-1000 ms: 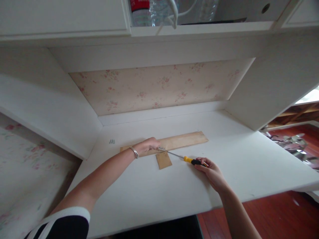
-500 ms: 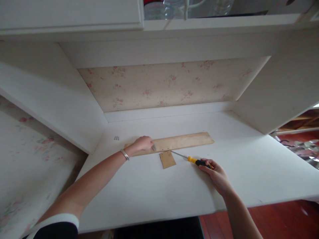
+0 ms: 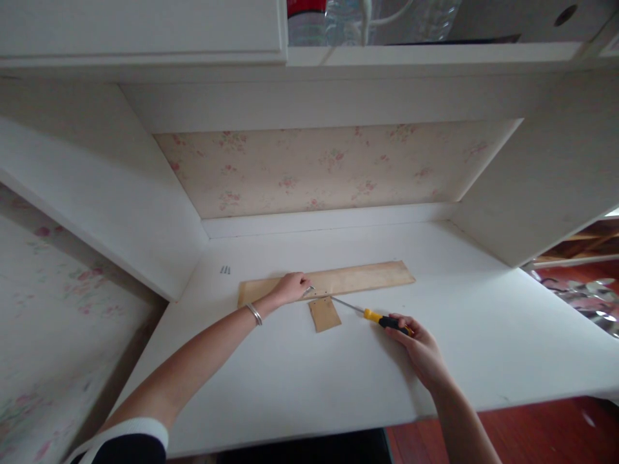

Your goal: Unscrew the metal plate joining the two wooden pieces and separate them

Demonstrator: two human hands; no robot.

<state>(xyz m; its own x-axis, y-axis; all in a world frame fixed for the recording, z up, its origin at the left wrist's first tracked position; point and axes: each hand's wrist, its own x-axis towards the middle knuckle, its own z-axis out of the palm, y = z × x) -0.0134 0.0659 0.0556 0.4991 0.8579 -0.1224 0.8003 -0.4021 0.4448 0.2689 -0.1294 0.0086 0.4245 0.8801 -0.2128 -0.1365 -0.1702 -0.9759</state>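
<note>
My right hand is wrapped round the black-and-yellow handle of a screwdriver. Its shaft points left, the tip at the board's front edge near the small square board. Over the long wooden board, my left hand pinches a small silvery metal piece, too small to tell its kind. A few dark holes show in the long board beside it. The small square wooden board lies flat just in front of the long one, with small holes along its far edge.
Several small screws lie at the left on the white tabletop. White side panels stand left and right, and a cabinet hangs above. Clear plastic bottles show in the upper shelf. Red flooring lies beyond the front edge.
My left hand has moved a little to the right along the long board with the metal piece. The screwdriver and my right hand have hardly moved. The view has shifted slightly.
</note>
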